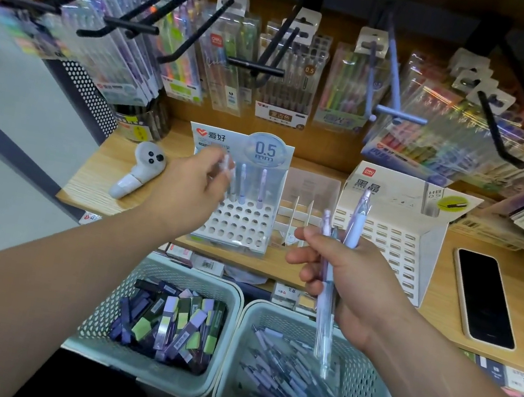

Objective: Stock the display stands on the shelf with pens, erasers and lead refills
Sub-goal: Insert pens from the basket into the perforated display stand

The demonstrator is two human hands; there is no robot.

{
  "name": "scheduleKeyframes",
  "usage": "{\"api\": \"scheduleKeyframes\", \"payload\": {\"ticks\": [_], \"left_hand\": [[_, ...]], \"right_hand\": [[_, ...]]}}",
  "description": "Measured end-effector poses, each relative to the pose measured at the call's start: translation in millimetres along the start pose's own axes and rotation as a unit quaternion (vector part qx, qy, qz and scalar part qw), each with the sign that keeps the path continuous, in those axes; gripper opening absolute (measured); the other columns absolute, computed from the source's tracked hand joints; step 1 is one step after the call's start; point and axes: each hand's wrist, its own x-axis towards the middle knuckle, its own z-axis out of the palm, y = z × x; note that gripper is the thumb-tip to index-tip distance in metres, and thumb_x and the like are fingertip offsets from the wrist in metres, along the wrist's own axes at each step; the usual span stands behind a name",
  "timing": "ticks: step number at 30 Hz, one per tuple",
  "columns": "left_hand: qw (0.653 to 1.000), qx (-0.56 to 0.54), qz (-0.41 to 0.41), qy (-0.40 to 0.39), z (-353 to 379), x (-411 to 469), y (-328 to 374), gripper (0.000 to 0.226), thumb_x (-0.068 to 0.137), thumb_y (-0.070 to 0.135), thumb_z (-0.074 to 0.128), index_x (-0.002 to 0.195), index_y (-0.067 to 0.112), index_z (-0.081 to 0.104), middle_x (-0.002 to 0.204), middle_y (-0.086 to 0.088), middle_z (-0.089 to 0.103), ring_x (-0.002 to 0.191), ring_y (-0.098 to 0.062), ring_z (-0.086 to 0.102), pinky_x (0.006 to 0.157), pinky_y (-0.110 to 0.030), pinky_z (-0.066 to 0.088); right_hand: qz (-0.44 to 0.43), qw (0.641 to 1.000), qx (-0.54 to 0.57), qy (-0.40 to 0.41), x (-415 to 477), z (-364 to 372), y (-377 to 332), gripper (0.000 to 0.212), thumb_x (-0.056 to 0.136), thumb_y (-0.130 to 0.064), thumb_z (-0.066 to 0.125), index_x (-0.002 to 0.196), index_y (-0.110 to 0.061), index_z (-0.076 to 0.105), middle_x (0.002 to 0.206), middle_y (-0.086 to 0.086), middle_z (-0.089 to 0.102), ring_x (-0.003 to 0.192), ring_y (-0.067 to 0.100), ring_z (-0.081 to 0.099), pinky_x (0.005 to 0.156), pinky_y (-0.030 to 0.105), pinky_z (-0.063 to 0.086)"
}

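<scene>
Left hand (191,190) pinched one pen (226,164), blurred, just above the back-left holes of the pen stand (242,226). Its long axis looked roughly upright, with the holes directly below. Two standing pens (262,184) occupied the stand's back row, just right of the held one. Right hand (338,273), right of the stand, gripped a bunch of pens (358,218), steeply tilted. Left hand was nearer the stand. Judgement: the lower end needs lining up over a free hole beside the standing pair.
</scene>
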Motion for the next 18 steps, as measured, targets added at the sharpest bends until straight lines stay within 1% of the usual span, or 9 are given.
{"api": "scheduleKeyframes", "payload": {"ticks": [2,4,6,7,9,11,15,18], "left_hand": [[0.999,0.021,0.014,0.036,4,2,-2,0.017,0.101,0.030,0.052,0.094,0.017,0.061,0.083,-0.001,0.066,0.076,-0.024,0.068,0.071,-0.047,0.055],[0.996,0.040,0.031,0.076,7,4,-2,0.020,0.100,0.026,0.056,0.101,0.011,0.070,0.090,-0.001,0.063,0.083,-0.025,0.066,0.078,-0.041,0.054],[0.993,0.055,0.031,0.101,8,6,-2,0.022,0.099,0.024,0.060,0.105,0.009,0.075,0.092,-0.002,0.063,0.093,-0.023,0.061,0.083,-0.033,0.047],[0.993,0.055,0.025,0.106,8,7,-2,0.022,0.098,0.024,0.061,0.107,0.010,0.075,0.092,-0.003,0.064,0.095,-0.023,0.060,0.084,-0.032,0.046],[0.993,0.041,0.014,0.114,8,8,-1,0.023,0.098,0.026,0.061,0.109,0.012,0.076,0.091,-0.001,0.068,0.091,-0.025,0.063,0.085,-0.037,0.050],[0.991,0.044,0.007,0.126,8,9,-2,0.023,0.098,0.027,0.061,0.109,0.013,0.075,0.089,-0.002,0.071,0.081,-0.027,0.066,0.081,-0.042,0.053],[0.985,0.111,0.005,0.132,7,10,-5,0.016,0.096,0.018,0.062,0.095,0.006,0.073,0.078,-0.007,0.069,0.070,-0.026,0.061,0.069,-0.037,0.049],[0.983,0.140,0.008,0.123,7,11,-4,0.016,0.095,0.018,0.063,0.087,0.007,0.071,0.073,-0.007,0.068,0.067,-0.026,0.061,0.067,-0.035,0.045]], "right_hand": [[-0.001,1.000,0.002,-0.001,0,0,0,0.018,0.095,-0.018,0.067,0.105,-0.004,0.071,0.078,0.015,0.073,0.050,0.013,0.056,0.045,0.021,0.042],[-0.003,1.000,0.005,-0.003,0,0,-1,0.018,0.095,-0.018,0.067,0.105,-0.004,0.071,0.078,0.014,0.073,0.051,0.013,0.056,0.045,0.021,0.042],[-0.005,1.000,0.005,-0.004,0,-1,-1,0.017,0.095,-0.019,0.067,0.106,-0.005,0.071,0.079,0.014,0.073,0.051,0.013,0.056,0.046,0.021,0.042],[-0.006,1.000,0.004,-0.004,0,-2,-1,0.017,0.095,-0.019,0.067,0.106,-0.006,0.071,0.079,0.014,0.073,0.051,0.013,0.056,0.046,0.021,0.042],[-0.010,1.000,0.003,-0.006,0,-3,-1,0.017,0.095,-0.019,0.067,0.106,-0.006,0.071,0.079,0.014,0.073,0.051,0.013,0.055,0.046,0.021,0.042],[-0.014,1.000,0.002,-0.008,-1,-4,-1,0.017,0.095,-0.019,0.066,0.106,-0.006,0.071,0.079,0.014,0.073,0.051,0.013,0.054,0.046,0.021,0.041],[-0.019,1.000,0.003,-0.010,-1,-6,-1,0.016,0.095,-0.018,0.066,0.105,-0.006,0.071,0.079,0.014,0.073,0.051,0.013,0.054,0.046,0.021,0.041],[-0.027,1.000,-0.007,-0.006,-3,-7,-1,0.016,0.096,-0.018,0.066,0.106,-0.006,0.071,0.078,0.014,0.074,0.051,0.013,0.054,0.046,0.021,0.041]]}}
